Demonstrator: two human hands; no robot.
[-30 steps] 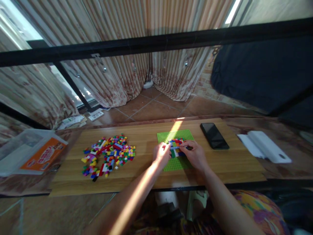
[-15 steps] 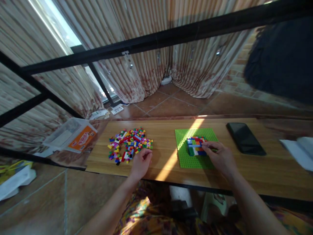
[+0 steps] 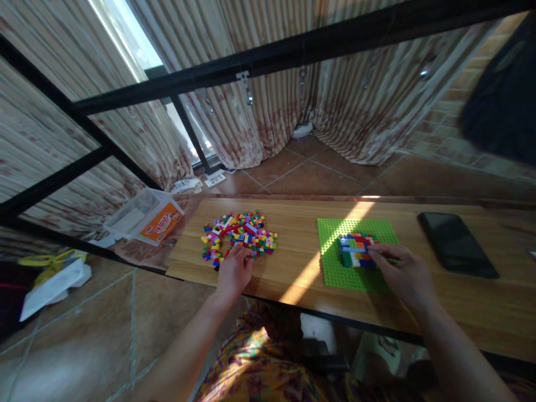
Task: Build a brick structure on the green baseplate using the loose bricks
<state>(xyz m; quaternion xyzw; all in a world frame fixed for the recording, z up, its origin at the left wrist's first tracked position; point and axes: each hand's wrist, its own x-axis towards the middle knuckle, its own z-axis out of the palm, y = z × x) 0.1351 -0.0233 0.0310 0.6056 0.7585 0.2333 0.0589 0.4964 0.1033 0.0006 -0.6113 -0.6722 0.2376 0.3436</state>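
Observation:
A loose pile of small toy bricks (image 3: pixel 251 229) in many colours lies on the left part of the wooden table. My left hand (image 3: pixel 235 270) is at the pile's near edge with its fingers curled together; what they hold, if anything, is hidden. On a green studded baseplate (image 3: pixel 333 274) sits a low block of joined toy bricks (image 3: pixel 355 250), in blue, red, white, orange and green. My right hand (image 3: pixel 404 272) reaches over the baseplate's right side. Its thumb and fingers are pinched at the block's right edge, on a brick mostly covered by the fingertips.
A black phone-like device (image 3: pixel 456 243) lies right of the baseplate. Left of the table stands a clear plastic box (image 3: pixel 140 215) with an orange label. A black metal bar (image 3: pixel 268 58) crosses beyond the table, before striped curtains (image 3: pixel 268 123). Sunlight stripes the tabletop (image 3: pixel 288 262).
The view has swung left, so everything appears farther right. My left hand has moved left and in against the brick pile, its fingers now lower. My right hand stays at the block's right edge.

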